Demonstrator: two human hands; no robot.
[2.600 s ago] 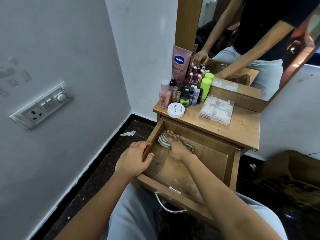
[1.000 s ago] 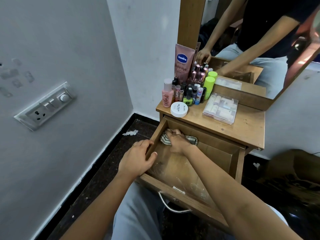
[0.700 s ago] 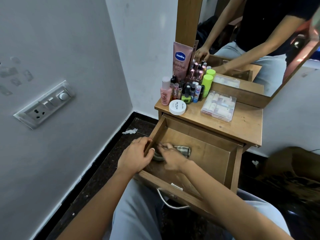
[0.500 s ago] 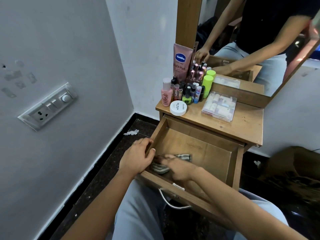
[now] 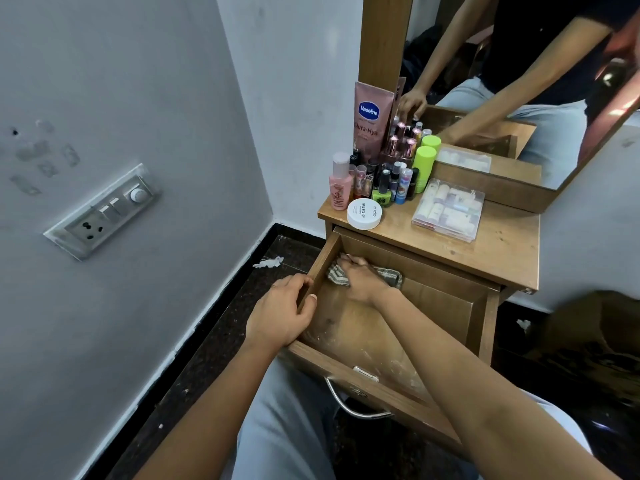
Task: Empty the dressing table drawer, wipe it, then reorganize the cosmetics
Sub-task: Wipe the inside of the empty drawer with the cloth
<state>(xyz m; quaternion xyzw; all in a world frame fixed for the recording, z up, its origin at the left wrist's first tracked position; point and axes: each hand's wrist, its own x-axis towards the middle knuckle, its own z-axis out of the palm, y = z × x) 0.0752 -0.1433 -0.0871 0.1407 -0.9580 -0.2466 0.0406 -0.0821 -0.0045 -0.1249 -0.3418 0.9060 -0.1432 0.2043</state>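
The wooden drawer stands pulled out, with nothing in it but a striped cloth. My right hand presses that cloth flat against the drawer floor at the far left corner. My left hand grips the drawer's left side wall, thumb inside. The cosmetics stand on the dressing table top: a pink Vaseline tube, a pink bottle, several small nail polish bottles, a green can, a white round jar and a clear plastic box.
A mirror rises behind the table top. A grey wall with a socket panel runs close on the left. A scrap of paper lies on the dark floor. A metal handle hangs on the drawer front.
My right hand slid the cloth from the far left corner toward the drawer's front, then back to the far left corner. My left hand kept its hold on the side wall.
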